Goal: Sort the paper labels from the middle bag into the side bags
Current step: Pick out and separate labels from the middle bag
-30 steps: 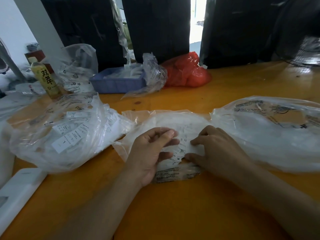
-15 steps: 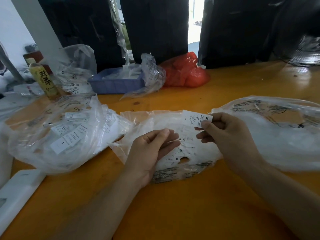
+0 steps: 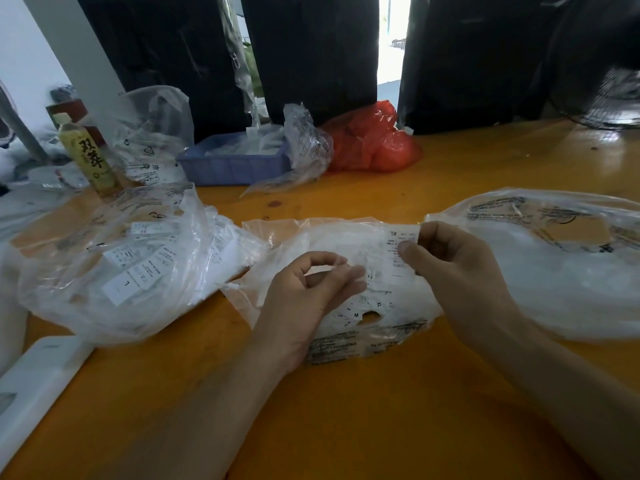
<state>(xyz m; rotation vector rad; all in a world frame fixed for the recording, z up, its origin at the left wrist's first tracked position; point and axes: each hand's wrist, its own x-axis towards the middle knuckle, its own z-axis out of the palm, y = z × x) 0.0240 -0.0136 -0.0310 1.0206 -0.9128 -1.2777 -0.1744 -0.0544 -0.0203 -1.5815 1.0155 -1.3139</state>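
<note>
The right hand (image 3: 460,271) pinches a thin white paper label (image 3: 398,252) between thumb and curled fingers, lifted just above the middle bag (image 3: 346,337). The label is a narrow rectangle printed with small dark text. Just to its left, the left hand (image 3: 304,296) rests on the same bag, fingers loosely bent, thumb and forefinger almost meeting; whether they nip anything I cannot tell. That bag is crinkly clear plastic with black print along its near edge, full of more flat white slips marked M and XL. Well off to the left of the left hand sits a puffy clear bag (image 3: 114,265) with labels showing through, 1 marked L. Right of the right hand lies another filmy bag (image 3: 561,271), milky and rumpled. All rest on a glossy orange table (image 3: 346,427).
</note>
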